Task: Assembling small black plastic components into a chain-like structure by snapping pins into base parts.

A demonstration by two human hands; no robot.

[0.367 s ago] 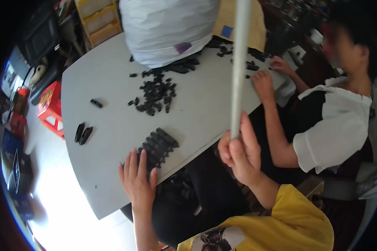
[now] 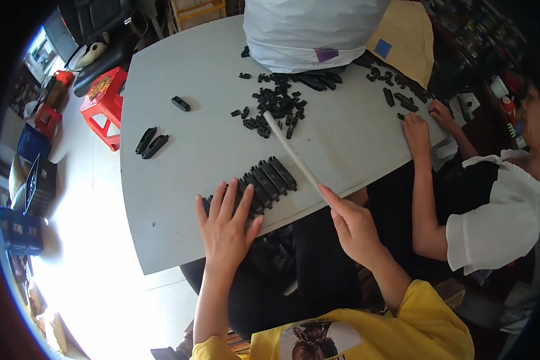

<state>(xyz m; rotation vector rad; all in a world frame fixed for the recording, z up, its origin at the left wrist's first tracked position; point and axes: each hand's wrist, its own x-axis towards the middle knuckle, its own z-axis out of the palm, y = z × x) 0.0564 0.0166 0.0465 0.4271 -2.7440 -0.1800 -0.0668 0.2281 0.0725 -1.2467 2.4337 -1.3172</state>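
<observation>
My right hand (image 2: 357,231) is closed around the near end of a thin white stick (image 2: 294,153). The stick slants forward and left over the table, its far tip by a pile of small black clip-like pieces (image 2: 279,102). Side by side near the table's front edge lies a row of long black plastic parts (image 2: 271,179). My left hand (image 2: 225,225) is spread over the left part of that row, fingers apart, hiding several of the parts. Farther left lie two more long black parts (image 2: 152,144), and a single one (image 2: 180,104) sits beyond them.
A large white sack (image 2: 312,30) stands at the back of the grey table (image 2: 180,180), with a tan sheet (image 2: 405,36) beside it. At the right, a co-worker's hands (image 2: 417,135) rest near more black pieces (image 2: 402,99). A red stool (image 2: 104,102) stands beyond the left edge.
The stick, raised upright before, has swung down to slant over the table. My left hand stays on the row. The whole view has shifted, with the table now higher and farther right.
</observation>
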